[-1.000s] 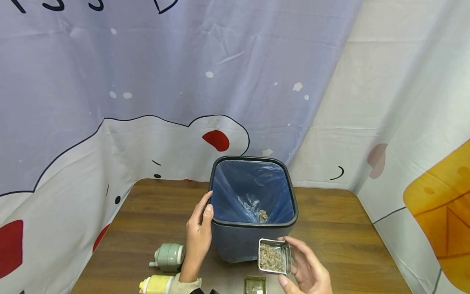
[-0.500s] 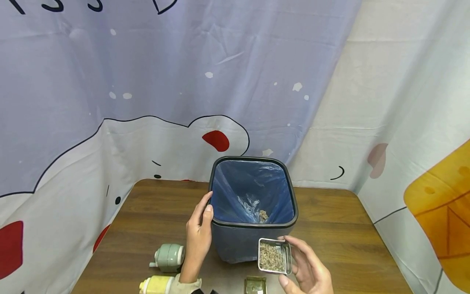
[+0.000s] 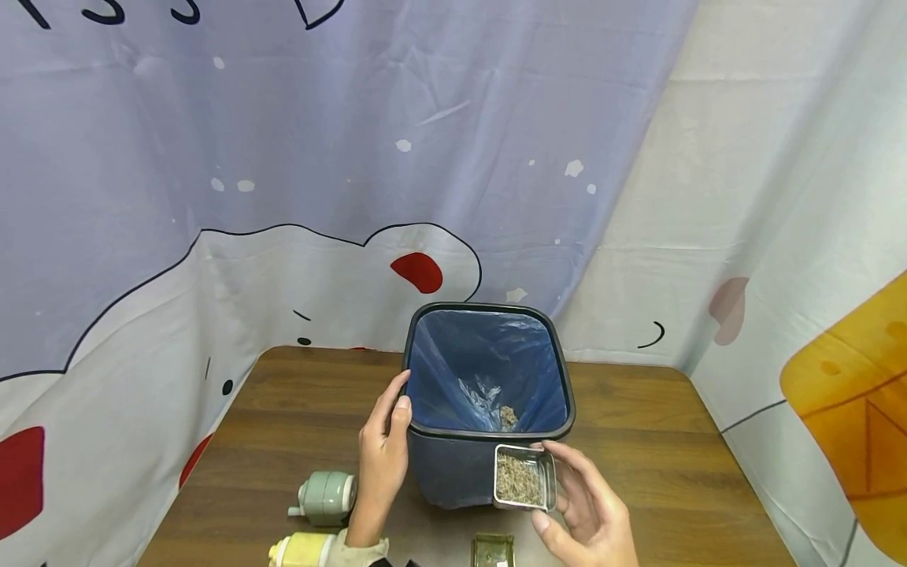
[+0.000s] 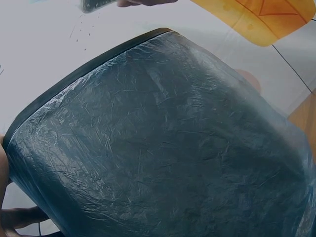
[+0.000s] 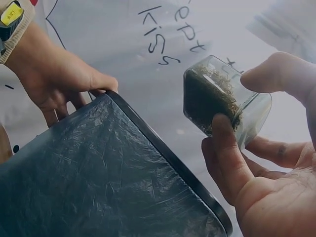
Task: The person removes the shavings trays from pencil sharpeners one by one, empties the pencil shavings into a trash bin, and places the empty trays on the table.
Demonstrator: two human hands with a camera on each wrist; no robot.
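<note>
A trash bin (image 3: pixel 489 472) with a black rim and a blue plastic liner stands in the middle of the table. My left hand (image 3: pixel 383 453) grips its left rim, thumb on the near side; the right wrist view shows this same hand (image 5: pixel 61 74) at the rim's corner. In front of the bin, my right hand (image 3: pixel 591 508) holds a small clear square glass jar (image 5: pixel 212 98), tilted, by its sides. Dry brownish bits (image 3: pixel 517 479) fill part of it. Below the jar (image 4: pixel 96 4) in the left wrist view, small dark specks are scattered. A clump of similar bits (image 3: pixel 508 417) lies inside the liner.
Left of my forearm, a green bottle-like thing (image 3: pixel 326 498) and a yellow one (image 3: pixel 305 549) lie on the wooden table (image 3: pixel 638 441). A small olive-green tray-like piece (image 3: pixel 493 550) is at the front edge. Printed curtains (image 3: pixel 319 157) hang behind and to the right.
My right hand has moved slightly up and left with the glass jar, closer to the bin's near rim. The left hand and the bin have stayed in place.
</note>
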